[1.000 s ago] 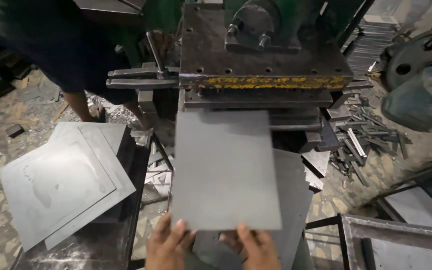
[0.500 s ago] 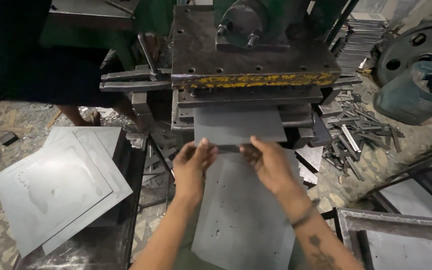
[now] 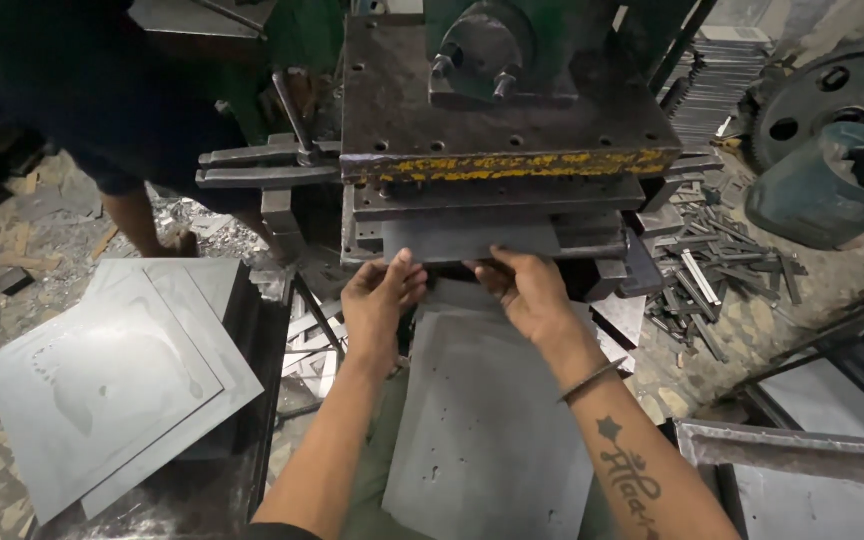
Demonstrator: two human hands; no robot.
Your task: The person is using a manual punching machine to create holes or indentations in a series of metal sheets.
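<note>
A grey metal sheet (image 3: pixel 472 238) lies pushed almost fully into the slot of a heavy press (image 3: pixel 497 110), with only its near strip showing. My left hand (image 3: pixel 380 295) grips that strip's near edge at the left, and my right hand (image 3: pixel 524 288) grips it at the right. Both hands are right at the mouth of the press, under its yellow-painted upper plate (image 3: pixel 512 164). A larger grey sheet (image 3: pixel 487 420) lies flat beneath my forearms.
Stacked grey sheets (image 3: pixel 112 375) lie on a stand at the left. Another person's leg (image 3: pixel 137 215) stands behind them. Metal offcuts (image 3: pixel 717 275) litter the floor at the right, near a large gear wheel (image 3: pixel 837 95). A metal tray (image 3: pixel 802 480) sits at bottom right.
My hands have pushed the sheet forward from near my body into the press, so most of it is now hidden inside the slot.
</note>
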